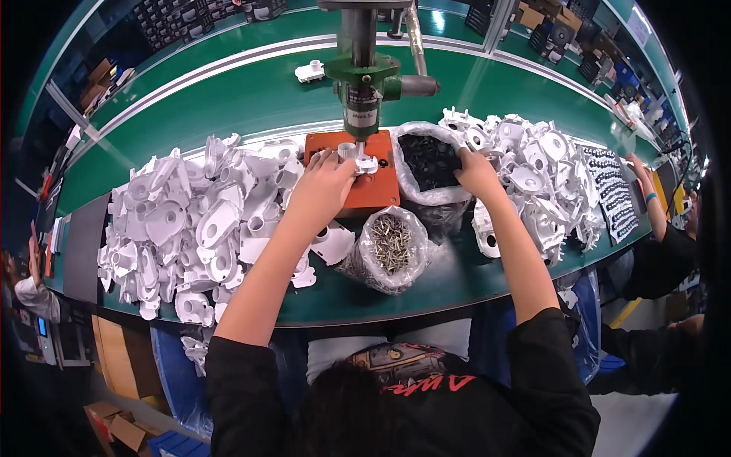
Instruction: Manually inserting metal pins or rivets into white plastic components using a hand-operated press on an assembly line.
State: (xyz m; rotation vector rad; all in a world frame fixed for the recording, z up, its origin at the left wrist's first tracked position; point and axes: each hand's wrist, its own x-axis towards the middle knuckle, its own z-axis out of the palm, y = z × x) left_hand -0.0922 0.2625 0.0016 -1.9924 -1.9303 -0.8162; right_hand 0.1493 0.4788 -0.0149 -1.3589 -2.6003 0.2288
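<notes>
My left hand [326,183] is closed on a white plastic part [365,164] that rests on the orange block [371,194], directly under the green press head [361,103]. Part of the piece is hidden behind my fingers. To the right, my right hand [478,174] is at the rim of a clear plastic bag [411,183] filled with small black parts [428,160]. Its fingers curl down at the bag's right side, and their tips are partly hidden. In front of the block stands another clear bag [371,263], full of small metal pins [391,242].
Heaped white plastic parts [164,221] cover the table's left, and a second heap [529,179] lies at right. One white part [310,71] sits on the green surface [228,95] behind. Beyond the right heap is a tray of black pieces [609,190]; another person's hand [640,169] is nearby.
</notes>
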